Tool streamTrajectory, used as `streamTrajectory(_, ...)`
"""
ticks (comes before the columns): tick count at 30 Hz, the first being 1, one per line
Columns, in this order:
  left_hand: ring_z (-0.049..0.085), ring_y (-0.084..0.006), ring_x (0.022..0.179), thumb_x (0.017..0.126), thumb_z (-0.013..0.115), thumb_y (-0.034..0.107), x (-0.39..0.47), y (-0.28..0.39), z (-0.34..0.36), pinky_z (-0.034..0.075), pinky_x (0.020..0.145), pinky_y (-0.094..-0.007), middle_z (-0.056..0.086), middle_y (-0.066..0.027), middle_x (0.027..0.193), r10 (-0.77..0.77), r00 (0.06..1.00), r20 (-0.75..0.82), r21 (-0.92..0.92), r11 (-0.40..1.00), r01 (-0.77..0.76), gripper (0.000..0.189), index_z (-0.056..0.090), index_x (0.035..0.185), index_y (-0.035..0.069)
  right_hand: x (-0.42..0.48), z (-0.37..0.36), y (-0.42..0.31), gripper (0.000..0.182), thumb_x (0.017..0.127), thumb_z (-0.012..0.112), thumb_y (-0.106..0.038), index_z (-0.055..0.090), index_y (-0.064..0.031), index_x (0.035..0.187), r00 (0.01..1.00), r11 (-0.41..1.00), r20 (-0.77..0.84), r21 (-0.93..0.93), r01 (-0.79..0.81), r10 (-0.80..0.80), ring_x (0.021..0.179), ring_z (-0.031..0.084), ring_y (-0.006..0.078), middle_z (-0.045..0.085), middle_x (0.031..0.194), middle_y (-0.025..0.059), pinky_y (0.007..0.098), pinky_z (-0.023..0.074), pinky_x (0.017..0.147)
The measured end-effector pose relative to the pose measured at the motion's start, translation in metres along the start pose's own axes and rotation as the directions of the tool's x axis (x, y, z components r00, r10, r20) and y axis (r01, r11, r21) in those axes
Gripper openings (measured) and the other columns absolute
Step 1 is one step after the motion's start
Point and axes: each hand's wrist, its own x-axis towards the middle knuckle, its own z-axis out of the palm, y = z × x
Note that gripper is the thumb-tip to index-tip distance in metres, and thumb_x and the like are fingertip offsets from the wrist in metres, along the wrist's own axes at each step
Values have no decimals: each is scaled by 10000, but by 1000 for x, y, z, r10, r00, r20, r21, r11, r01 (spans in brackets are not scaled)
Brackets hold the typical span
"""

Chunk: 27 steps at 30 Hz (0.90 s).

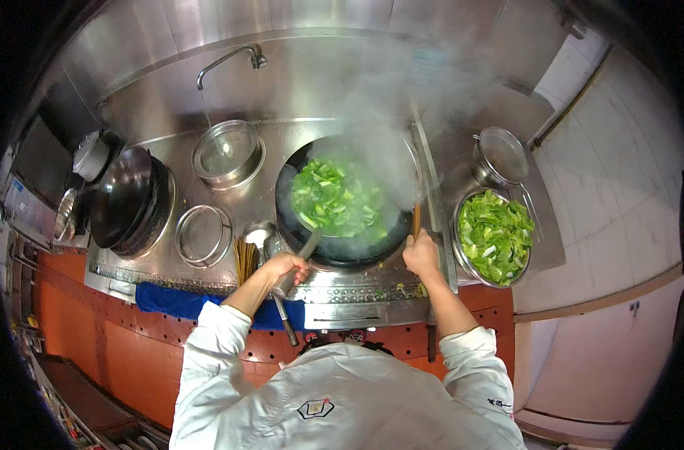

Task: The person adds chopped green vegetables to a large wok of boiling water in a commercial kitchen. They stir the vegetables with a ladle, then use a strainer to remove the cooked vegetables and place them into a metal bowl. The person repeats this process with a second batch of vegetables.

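Observation:
Chopped green leafy vegetables (333, 197) lie in a large black wok (285, 208) on the steel range in front of me, with steam rising on the right. My left hand (288, 271) is closed around the wok's thick metal handle at the near left rim. My right hand (421, 254) grips the wooden handle (416, 216) of a long utensil at the wok's right side; its far end is hidden by steam. Just right of that hand, more chopped leafy greens (496, 236) fill a steel bowl (461, 261).
Water runs from a wall faucet (226, 59) into a strainer-topped pot (229, 180). Left stand a ring rack (204, 236), a bamboo brush (244, 261), a ladle (258, 233) and stacked woks (122, 197). A steel pot (502, 157) is at the back right; a blue towel (173, 301) hangs in front.

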Motion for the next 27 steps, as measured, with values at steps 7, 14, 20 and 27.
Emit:
streamTrajectory(7,517,-150,511,806,597,53,-5,-9,11,455,459,-312,548,-76,654,119,972,-202,201,976,-78,83,556,818,-18,-13,-18,-32,92,949,460,-143,473,-53,966,756,492,606,593,-637,247,491,479,134,498,664,40,296,445,401)
streamTrajectory(14,516,-175,481,772,593,11,-28,-5,47,452,436,-332,534,-88,621,303,910,-284,335,920,-202,82,531,788,-41,-17,-28,-26,76,959,462,-136,449,-61,948,791,479,586,652,-588,173,457,470,125,480,630,36,299,419,371)
streamTrajectory(20,547,-188,466,770,600,17,-1,-44,54,459,426,-343,550,-81,626,515,795,-321,479,812,-333,215,495,939,-62,-21,-45,-33,100,959,445,-146,465,-49,977,836,596,522,620,-509,170,465,471,125,493,642,38,302,419,382)
streamTrajectory(27,542,-188,497,750,592,-3,-18,-26,80,453,437,-337,546,-103,617,265,904,-334,201,957,-207,57,544,754,-33,-13,-22,-19,95,949,460,-132,449,-41,922,782,549,602,604,-579,162,457,482,145,492,632,51,325,432,379)
